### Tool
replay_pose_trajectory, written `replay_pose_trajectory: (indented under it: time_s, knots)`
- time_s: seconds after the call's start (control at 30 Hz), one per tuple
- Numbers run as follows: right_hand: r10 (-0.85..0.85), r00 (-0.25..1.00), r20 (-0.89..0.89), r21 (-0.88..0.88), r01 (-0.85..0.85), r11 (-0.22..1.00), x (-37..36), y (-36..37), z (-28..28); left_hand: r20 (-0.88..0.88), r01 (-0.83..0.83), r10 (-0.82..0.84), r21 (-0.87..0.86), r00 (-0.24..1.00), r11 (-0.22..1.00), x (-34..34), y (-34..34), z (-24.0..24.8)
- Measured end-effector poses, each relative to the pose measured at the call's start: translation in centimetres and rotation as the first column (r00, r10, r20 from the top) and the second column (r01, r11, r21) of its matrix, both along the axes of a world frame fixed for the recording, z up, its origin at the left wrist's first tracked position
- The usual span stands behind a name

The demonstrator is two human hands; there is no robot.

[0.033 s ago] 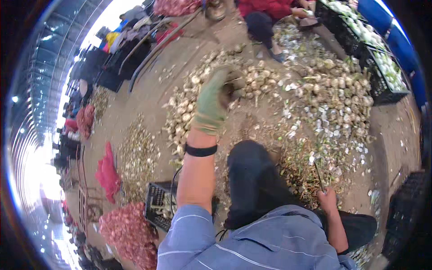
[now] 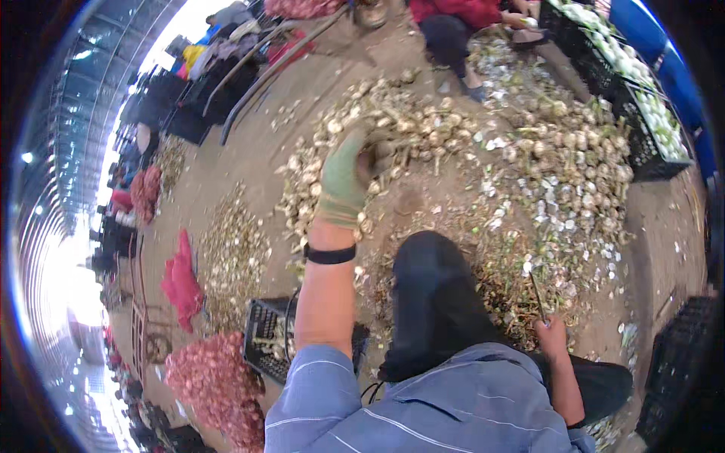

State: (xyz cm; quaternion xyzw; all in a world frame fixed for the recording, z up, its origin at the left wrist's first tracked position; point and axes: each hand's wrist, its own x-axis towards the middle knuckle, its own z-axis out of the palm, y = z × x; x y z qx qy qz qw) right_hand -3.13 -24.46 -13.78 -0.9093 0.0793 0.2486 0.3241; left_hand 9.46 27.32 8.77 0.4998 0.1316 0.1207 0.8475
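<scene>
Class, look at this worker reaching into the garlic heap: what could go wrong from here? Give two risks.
1. The bare right hand holds a thin blade pointing up beside the bent knee; a slip might cut the leg or the wrist.
2. The gloved left hand stretches far into the garlic pile; the worker may overbalance, and loosened bulbs may roll.

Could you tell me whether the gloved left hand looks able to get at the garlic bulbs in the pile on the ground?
Probably yes. The left hand, in a green glove, already reaches into the near edge of the garlic pile, with nothing between them. The right hand stays low, holding a thin blade.
</scene>
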Motion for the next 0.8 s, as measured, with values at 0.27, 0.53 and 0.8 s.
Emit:
replay_pose_trajectory:
  time_s: [0.27,0.53,0.8]
  knots:
    - [0.0,0.999,-0.054,0.167,0.009,0.986,0.9,0.5,-2.0,-0.724,0.488,0.586,0.684,0.364,0.542,-21.6,13.2,-31.1]
    - [-0.121,0.965,-0.234,0.145,0.158,0.977,1.7,0.4,-1.7,-0.523,-0.124,0.64,0.712,0.562,0.691,-27.9,11.7,-46.9]
    - [0.159,0.982,-0.103,-0.057,-0.166,0.984,2.1,-0.4,-3.6,-0.766,0.338,0.607,0.64,0.211,0.69,-25.2,11.8,-49.3]
